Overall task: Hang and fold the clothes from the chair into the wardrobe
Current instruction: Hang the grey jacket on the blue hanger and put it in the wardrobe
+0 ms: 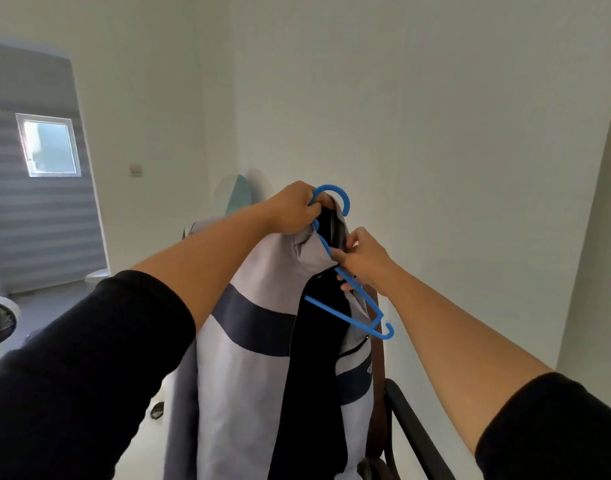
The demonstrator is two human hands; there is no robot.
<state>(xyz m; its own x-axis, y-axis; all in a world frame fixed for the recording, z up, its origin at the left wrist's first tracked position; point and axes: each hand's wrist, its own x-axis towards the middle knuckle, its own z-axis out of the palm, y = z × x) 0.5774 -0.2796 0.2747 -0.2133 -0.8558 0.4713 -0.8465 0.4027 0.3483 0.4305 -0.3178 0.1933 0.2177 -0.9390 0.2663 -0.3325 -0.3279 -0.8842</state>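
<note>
- Jacket (248,358), pale grey with dark bands, held up in the air in front of a white wall, above the chair (411,427).
- Left hand (293,209) grips the blue hanger (352,299) at its hook together with the collar.
- Right hand (362,261) pinches the jacket edge by the hanger arm.
- Step: threading the hanger in; one shoulder looks seated, the other arm sticks out bare.
- Next: pull the right shoulder over that bare arm, then carry it to the wardrobe, not in view.
</note>
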